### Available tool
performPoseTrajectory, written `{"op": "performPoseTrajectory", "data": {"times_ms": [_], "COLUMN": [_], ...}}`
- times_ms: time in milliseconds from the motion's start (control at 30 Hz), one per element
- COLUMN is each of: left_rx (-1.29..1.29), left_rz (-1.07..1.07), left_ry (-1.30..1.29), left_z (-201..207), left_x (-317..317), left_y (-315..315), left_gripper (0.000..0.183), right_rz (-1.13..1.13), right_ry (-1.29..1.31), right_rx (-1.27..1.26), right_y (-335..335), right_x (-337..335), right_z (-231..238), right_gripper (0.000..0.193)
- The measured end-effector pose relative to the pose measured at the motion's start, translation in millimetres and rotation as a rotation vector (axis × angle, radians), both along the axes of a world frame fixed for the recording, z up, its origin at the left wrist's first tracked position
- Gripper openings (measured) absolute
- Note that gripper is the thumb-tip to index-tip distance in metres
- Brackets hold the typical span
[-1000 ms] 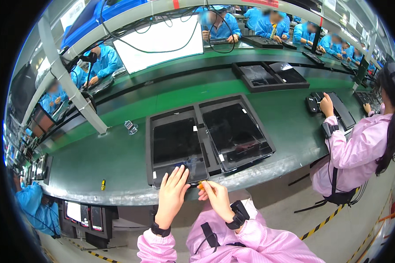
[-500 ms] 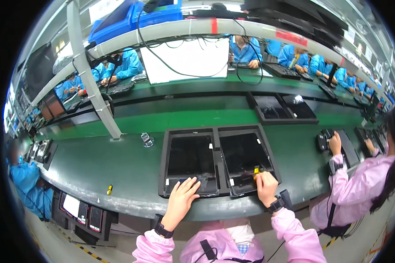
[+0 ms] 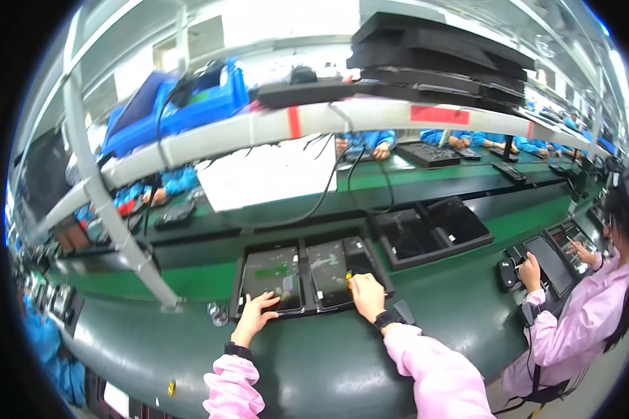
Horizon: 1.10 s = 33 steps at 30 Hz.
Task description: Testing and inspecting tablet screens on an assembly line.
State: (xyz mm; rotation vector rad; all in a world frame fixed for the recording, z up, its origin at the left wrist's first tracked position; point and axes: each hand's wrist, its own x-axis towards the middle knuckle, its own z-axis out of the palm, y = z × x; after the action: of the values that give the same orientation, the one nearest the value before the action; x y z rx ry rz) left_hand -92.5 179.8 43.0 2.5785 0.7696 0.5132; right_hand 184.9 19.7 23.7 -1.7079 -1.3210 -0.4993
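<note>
A black two-compartment tray (image 3: pixel 306 285) lies on the green workbench, with a dark glossy flat panel in each compartment. My left hand (image 3: pixel 254 315) rests with fingers spread over the near edge of the left panel (image 3: pixel 272 269). At the right panel (image 3: pixel 332 265), my right hand (image 3: pixel 369 295) is closed around a small yellow piece (image 3: pixel 349 278), whose tip shows past the fingers at the panel's right side. What the piece is cannot be made out. Light reflections cover both panels.
A second black tray (image 3: pixel 432 251) with two dark panels sits beyond, to the right. A small clear-and-metal object (image 3: pixel 217 314) stands left of my tray; another small yellow piece (image 3: pixel 171 388) lies near the front edge. A co-worker in pink (image 3: pixel 573 328) works at the right.
Both hands and the tray with its panels have moved away from the bench's front edge, close to the second tray. The view has tilted upward. My right hand still grips the yellow piece.
</note>
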Motion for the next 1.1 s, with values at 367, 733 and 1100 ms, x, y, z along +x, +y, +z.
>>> {"op": "performPoseTrajectory", "data": {"times_ms": [367,733,1100], "left_rx": [-0.155,-0.061,-0.116], "left_rz": [0.046,0.251,0.419], "left_ry": [-0.088,0.347,-0.141], "left_z": [-13,-6,-3], "left_x": [58,46,-17], "left_y": [115,121,147], "left_gripper": [0.059,0.075,0.036], "right_rz": [-0.119,0.319,0.438], "right_ry": [-0.05,0.566,0.52], "right_rx": [-0.059,0.067,-0.111], "right_y": [106,66,-119], "right_x": [61,36,23], "right_z": [-30,-9,50], "right_gripper": [0.019,0.021,0.017]}}
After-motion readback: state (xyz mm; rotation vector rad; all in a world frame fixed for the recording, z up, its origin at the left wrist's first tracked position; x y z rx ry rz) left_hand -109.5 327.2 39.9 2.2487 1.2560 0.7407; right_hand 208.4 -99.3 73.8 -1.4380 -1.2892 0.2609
